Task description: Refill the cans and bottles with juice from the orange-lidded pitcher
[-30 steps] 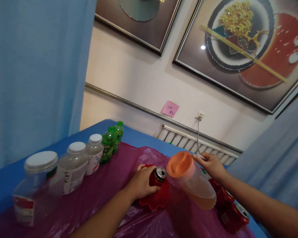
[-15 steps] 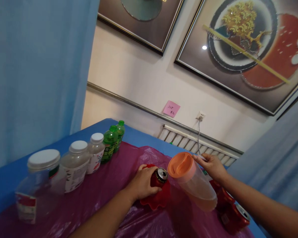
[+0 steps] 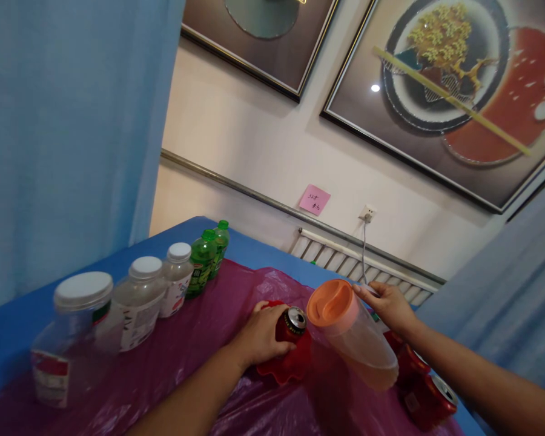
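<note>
My left hand (image 3: 264, 334) is wrapped round a dark red drink can (image 3: 292, 327), its opened top facing up. Under the can lies a red wavy-edged dish (image 3: 285, 369), partly covered by the hand. My right hand (image 3: 386, 306) grips a clear plastic pitcher (image 3: 361, 351) with an orange lid (image 3: 332, 304), its handle mostly hidden by the fingers. The pitcher is tilted, lid towards the can, with some pale liquid low in its body. Lid and can rim look very close; I cannot tell whether they touch.
Several red cans (image 3: 431, 399) stand at the right under my right forearm. Along the left are clear jars with white lids (image 3: 84, 290) and two green bottles (image 3: 202, 263). Purple plastic sheeting (image 3: 186, 369) covers the blue table (image 3: 249, 245). A radiator (image 3: 340, 257) is behind.
Both hands, the can and the tilted pitcher hold nearly the same places. The view has shifted very slightly.
</note>
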The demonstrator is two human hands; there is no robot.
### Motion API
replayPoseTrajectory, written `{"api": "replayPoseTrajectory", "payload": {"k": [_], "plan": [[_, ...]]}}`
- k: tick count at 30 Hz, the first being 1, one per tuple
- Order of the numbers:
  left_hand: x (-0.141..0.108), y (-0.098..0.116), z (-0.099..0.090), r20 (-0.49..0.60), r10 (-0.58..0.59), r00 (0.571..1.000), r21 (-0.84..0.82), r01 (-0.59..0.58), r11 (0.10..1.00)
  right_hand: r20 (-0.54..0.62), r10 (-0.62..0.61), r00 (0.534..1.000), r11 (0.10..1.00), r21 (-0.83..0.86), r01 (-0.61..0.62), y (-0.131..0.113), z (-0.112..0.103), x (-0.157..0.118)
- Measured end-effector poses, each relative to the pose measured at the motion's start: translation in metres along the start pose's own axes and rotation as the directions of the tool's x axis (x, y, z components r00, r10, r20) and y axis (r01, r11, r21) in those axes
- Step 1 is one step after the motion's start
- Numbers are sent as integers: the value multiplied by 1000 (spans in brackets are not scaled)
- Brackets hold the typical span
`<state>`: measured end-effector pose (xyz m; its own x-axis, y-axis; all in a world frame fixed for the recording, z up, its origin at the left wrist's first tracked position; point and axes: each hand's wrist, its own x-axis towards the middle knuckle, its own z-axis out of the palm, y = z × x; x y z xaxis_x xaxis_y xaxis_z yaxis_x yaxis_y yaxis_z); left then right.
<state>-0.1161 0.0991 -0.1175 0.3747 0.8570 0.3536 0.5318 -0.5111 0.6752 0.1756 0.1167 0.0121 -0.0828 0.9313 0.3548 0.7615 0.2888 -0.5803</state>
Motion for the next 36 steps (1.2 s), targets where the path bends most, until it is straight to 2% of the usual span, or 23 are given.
{"api": "replayPoseTrajectory", "payload": {"k": [20,36], "plan": [[-1,1,-1,-6,3,1000,-17,-4,1000,-37,-43,998,999,-26,42,-14,-1,-2],[-1,2,-1,7,17,1000,-9,-17,1000,-28,-46,999,999,-3,46,-11,-3,-2]]}}
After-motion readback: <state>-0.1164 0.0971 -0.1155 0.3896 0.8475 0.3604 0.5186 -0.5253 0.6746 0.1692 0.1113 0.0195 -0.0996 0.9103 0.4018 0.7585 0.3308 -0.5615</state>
